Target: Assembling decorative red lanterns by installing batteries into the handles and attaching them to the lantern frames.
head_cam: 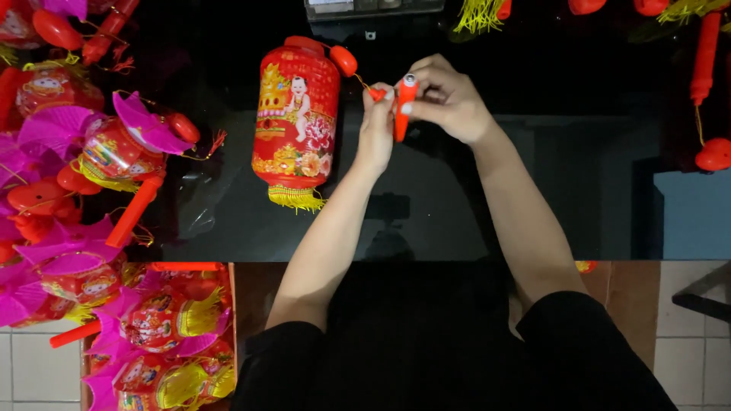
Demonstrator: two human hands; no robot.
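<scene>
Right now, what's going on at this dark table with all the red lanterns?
A person holds a short orange plastic stick upright in the right hand, while the left hand pinches a small red piece on a thin cord. The cord leads to a red paper lantern with a yellow fringe lying on the black glass table. More lanterns are piled at the left.

A glossy black table (426, 198) fills the middle of the view, its dark top throwing back dim reflections. Below its near edge lies a floor (689, 358) of pale square tiles, with a reddish-brown strip (632, 293) just under the table's edge. To the table's right stands a blue surface (697, 217). The light is low and the room dark.
</scene>
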